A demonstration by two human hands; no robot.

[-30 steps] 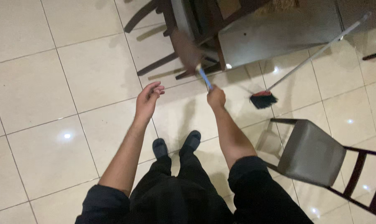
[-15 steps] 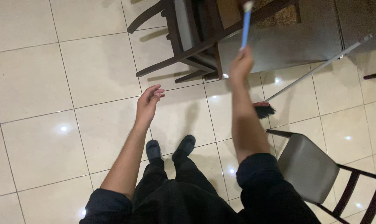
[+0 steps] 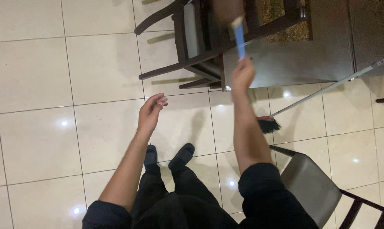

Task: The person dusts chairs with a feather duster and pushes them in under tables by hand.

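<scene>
Grip first: the right hand [image 3: 242, 73] is clenched around the bottom end of a blue-handled tool [image 3: 240, 42], arm stretched up and out in front of the body. The left hand [image 3: 151, 112] is holding nothing, fingers loose and slightly curled, hanging out to the side over the floor tiles [image 3: 39, 85].

As for the tool, the blue stick runs straight up out of the fist, and its top end is a brownish smear [image 3: 228, 10]. It's too blurred to say what kind of head it has, maybe a duster or a brush. That head sits over the dark wooden chair [image 3: 187, 38], up around the seat and rails, but I honestly can't tell whether it's touching the wood or just above it.

My read is that this is mid-stroke, working the tool over the chair frame, not picking up or putting down. Whatever stroke comes after this needs the same firm grip, plus some care for the rails, since the head is right in among them and the grey panel [image 3: 285, 59] is just beside the fist.

Further out, a broom [image 3: 269, 124] with a black and red head rests on the tiles right of the raised arm, its long pole leaning up toward the panel, with nobody holding it. A second chair with a grey seat [image 3: 310, 186] is at the lower right, near the right elbow. Dark shoes [image 3: 181, 153] are planted between the two arms.
</scene>
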